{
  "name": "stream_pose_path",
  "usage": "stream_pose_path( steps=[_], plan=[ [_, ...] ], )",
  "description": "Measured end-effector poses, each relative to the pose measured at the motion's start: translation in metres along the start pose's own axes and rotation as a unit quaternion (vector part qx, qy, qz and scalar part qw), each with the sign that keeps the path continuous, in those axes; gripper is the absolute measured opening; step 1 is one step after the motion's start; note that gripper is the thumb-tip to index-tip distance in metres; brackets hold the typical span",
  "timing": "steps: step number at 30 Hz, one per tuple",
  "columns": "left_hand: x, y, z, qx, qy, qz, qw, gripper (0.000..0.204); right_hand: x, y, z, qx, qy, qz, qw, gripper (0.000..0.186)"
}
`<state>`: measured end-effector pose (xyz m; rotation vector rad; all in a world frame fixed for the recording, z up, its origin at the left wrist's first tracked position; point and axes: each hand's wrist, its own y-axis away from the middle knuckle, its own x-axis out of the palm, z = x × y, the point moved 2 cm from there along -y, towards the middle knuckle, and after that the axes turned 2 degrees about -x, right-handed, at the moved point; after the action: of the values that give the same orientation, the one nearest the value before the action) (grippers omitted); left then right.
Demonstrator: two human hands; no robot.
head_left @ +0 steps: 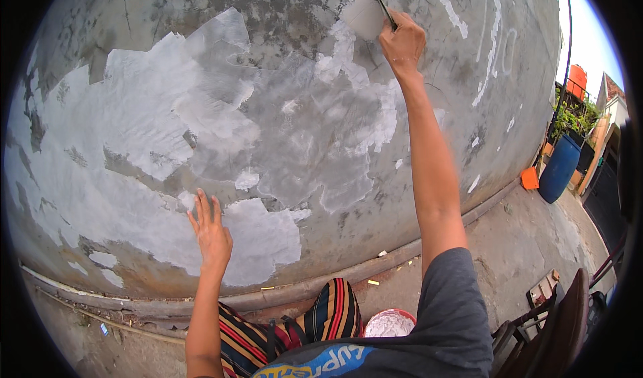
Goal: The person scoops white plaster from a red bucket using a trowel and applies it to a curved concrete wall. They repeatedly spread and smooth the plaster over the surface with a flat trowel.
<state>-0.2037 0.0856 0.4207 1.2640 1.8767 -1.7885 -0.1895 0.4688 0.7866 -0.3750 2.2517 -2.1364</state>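
Observation:
A grey wall [301, 36] stands in front of me, with uneven pale patches of white filler [144, 96] smeared over it. High on it, my right hand [403, 41] is closed round a wide putty knife [362, 15] with a dark edge. The blade lies near or against the wall beside a white smear; contact is hard to judge. Lower left, my left hand [213, 237] has its fingers stretched out toward the wall and holds nothing I can see. By my knee sits a red-rimmed bucket [390, 324] of white paste, partly covered by my shirt.
A pipe [355, 269] runs along the wall's foot. On the right are a dark chair-like object [562, 318], a blue barrel [560, 168] and an orange container [530, 178]. Small scraps lie on the concrete ground [509, 237]. An orange tank [577, 78] stands farther off.

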Motion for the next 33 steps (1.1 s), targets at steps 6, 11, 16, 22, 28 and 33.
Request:
stream_pose_path(
  steps=[6,11,16,22,28,33],
  plan=[
    [0.003,0.003,0.005,0.003,-0.012,-0.015,1.0,0.074,0.005,0.054,0.062,-0.051,-0.081,0.088,0.992,0.024],
    [-0.005,-0.004,0.004,0.013,-0.02,-0.004,1.0,0.074,-0.016,0.02,0.034,-0.031,-0.082,0.01,0.996,0.015],
    [0.0,0.0,0.001,0.009,-0.013,-0.013,1.0,0.074,-0.015,-0.01,-0.001,0.073,0.016,0.014,0.997,0.021],
    [0.005,-0.002,0.002,0.004,-0.018,-0.019,1.0,0.073,0.007,0.041,0.054,-0.059,-0.054,0.037,0.996,0.018],
    [-0.001,-0.002,0.008,0.01,-0.04,-0.002,0.999,0.075,-0.017,-0.006,0.022,0.003,-0.07,-0.03,0.997,0.02],
    [-0.003,0.001,0.005,0.003,-0.036,0.013,0.999,0.077,0.008,-0.066,0.001,0.006,0.013,-0.07,0.997,0.024]
  ],
)
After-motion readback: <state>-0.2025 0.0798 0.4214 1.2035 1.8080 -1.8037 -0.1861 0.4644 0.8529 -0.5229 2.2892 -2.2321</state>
